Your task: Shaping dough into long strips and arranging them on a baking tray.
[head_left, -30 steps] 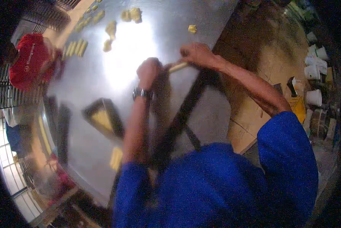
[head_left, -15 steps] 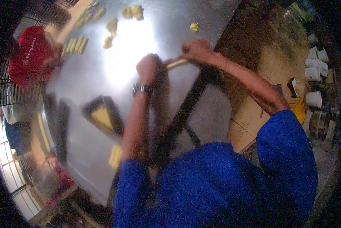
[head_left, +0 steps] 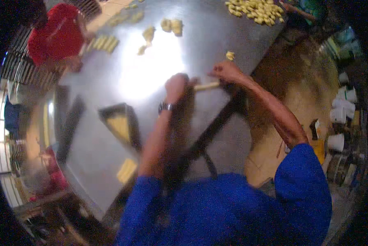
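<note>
A pale dough roll (head_left: pixel 207 86) stretches between my hands, low over the metal worktable (head_left: pixel 200 45). My left hand (head_left: pixel 177 87), with a dark watch (head_left: pixel 166 106) at the wrist, is closed at its left end. At the other end my right hand (head_left: pixel 229 73) has its fingers curled in; motion blurs the fingertips of both. Just beyond the right hand sits a small lump of dough (head_left: pixel 230 55). To the left of my left forearm lie a dark pan (head_left: pixel 133 119) holding dough strips (head_left: pixel 119 126) and a few more strips (head_left: pixel 127 171).
Several dough lumps (head_left: pixel 171 27) and a row of dough sticks (head_left: pixel 104 43) are farther off, near a person in red (head_left: pixel 59 35). A big dough pile (head_left: pixel 257 10) lies at the far right by another person's hand (head_left: pixel 290 8). White buckets (head_left: pixel 336 142) line the floor at right.
The view has shifted, bringing the far dough pile into sight. My right hand has uncurled slightly, and more of the dough roll shows between my hands.
</note>
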### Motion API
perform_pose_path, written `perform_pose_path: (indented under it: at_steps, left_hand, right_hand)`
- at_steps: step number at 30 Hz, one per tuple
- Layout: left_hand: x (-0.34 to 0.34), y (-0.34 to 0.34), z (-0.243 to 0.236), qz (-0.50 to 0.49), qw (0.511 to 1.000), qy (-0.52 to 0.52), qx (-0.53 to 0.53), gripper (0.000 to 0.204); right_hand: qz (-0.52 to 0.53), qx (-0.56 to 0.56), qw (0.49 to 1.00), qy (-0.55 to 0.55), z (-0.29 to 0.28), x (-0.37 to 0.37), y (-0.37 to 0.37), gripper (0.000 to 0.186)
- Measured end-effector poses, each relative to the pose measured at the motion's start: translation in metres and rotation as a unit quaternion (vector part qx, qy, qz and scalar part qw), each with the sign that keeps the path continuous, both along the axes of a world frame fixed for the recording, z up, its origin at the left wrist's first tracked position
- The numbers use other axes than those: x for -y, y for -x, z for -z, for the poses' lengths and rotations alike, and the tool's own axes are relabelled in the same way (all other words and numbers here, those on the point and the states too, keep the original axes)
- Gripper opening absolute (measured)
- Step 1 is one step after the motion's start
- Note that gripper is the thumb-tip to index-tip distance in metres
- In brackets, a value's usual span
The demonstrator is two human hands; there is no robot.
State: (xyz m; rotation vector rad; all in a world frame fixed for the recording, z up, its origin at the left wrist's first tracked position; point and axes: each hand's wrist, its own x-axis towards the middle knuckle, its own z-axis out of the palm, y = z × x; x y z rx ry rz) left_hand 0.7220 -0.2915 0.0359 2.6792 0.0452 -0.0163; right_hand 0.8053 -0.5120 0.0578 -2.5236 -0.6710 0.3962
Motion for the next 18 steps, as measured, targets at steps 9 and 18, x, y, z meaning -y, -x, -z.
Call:
perform_pose_path:
  at_steps: [9,18]
  left_hand:
    - [0.012,0.011,0.011,-0.033,0.997,0.065,-0.002,0.053]
    - [0.000,0.010,0.013,-0.057,0.995,0.072,-0.044,0.048]
  right_hand:
    - [0.158,-0.045,0.973,-0.161,0.021,-0.078,-0.102,0.054]
    - [0.273,0.053,0.960,-0.042,0.033,-0.186,-0.161,0.052]
